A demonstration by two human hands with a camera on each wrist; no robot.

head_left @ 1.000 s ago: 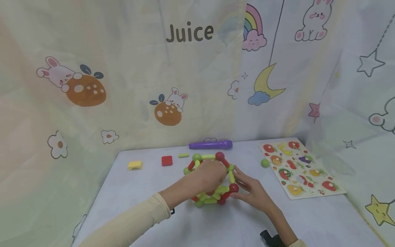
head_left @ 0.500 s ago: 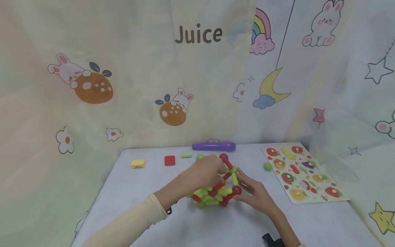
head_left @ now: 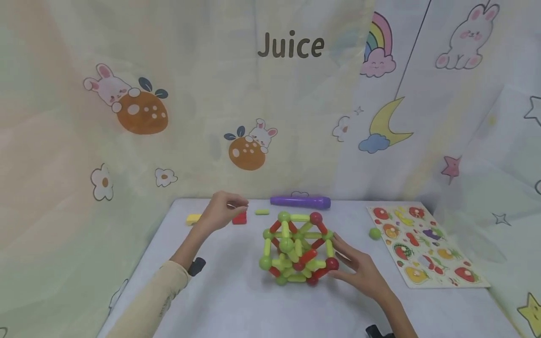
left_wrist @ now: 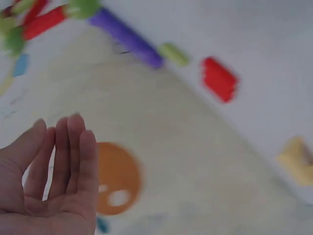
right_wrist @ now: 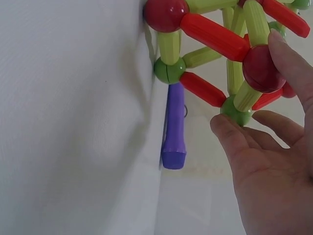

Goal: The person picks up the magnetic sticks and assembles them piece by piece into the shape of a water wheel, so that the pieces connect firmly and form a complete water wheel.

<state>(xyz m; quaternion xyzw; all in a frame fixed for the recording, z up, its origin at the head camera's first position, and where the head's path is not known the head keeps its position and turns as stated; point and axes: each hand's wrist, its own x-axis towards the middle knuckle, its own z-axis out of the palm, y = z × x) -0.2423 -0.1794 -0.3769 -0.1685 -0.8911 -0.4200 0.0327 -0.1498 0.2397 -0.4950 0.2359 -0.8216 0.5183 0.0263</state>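
A cage-like magnetic ball-and-stick structure [head_left: 329,249], made of red and light green rods joined by balls, stands on the white table. My right hand [head_left: 359,272] holds its right side. In the right wrist view, the thumb lies on a red ball [right_wrist: 264,68] and a finger on a green ball [right_wrist: 236,111]. A red rod [head_left: 307,256] sticks up at a slant inside the structure. My left hand [head_left: 221,210] is away to the left with nothing in it, its fingers loosely bent. Behind it in the head view is a red block [head_left: 239,218], partly hidden.
A purple microphone-shaped stick [head_left: 300,202] lies along the back edge, with a loose light green rod [head_left: 262,212] beside it. A yellow arch block [head_left: 193,219] sits at the back left. A green ball [head_left: 374,233] rests by a fruit-picture board [head_left: 427,246] on the right.
My left hand has left the structure and moved left and back toward the red block; the slanted red rod stays in the structure. My right hand keeps its hold. The head view has shifted slightly.
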